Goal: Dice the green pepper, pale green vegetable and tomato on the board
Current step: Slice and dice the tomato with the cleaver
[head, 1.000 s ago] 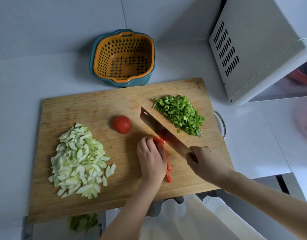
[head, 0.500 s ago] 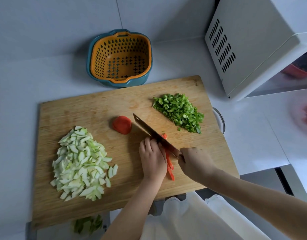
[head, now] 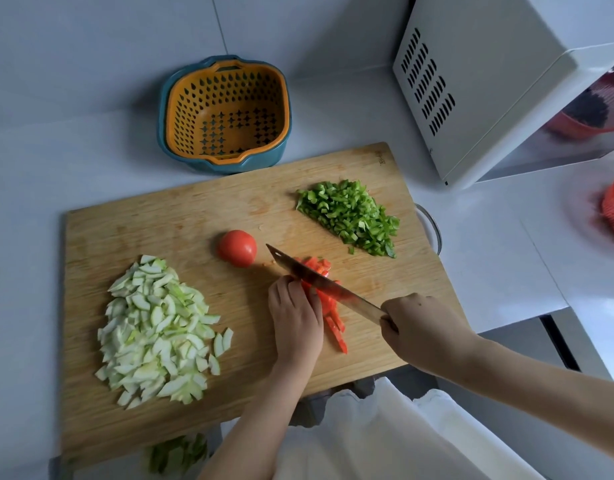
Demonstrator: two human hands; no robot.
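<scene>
Gripping the handle of the knife point(head: 319, 280), the right hand point(head: 421, 327) has its fingers clenched round it at the near right of the board point(head: 160, 220). The blade angles away to the left, edge down across the tomato strips point(head: 335, 322). The left hand point(head: 296, 320) lies just left of the blade, its fingers curled down on those strips, pinning them to the wood. Just beyond the blade sits a small heap of cut tomato pieces point(head: 317, 265), and the uncut tomato half point(head: 237, 247) rests dome-up a little further left. The sliced pale green vegetable point(head: 156, 330) is piled on the board's left side; the diced green pepper point(head: 350, 216) lies at its far right. Past the board, on the counter point(head: 39, 168), stand an orange colander point(head: 226, 112) nested in a teal bowl point(head: 257, 161) and a white appliance point(head: 489, 81).
</scene>
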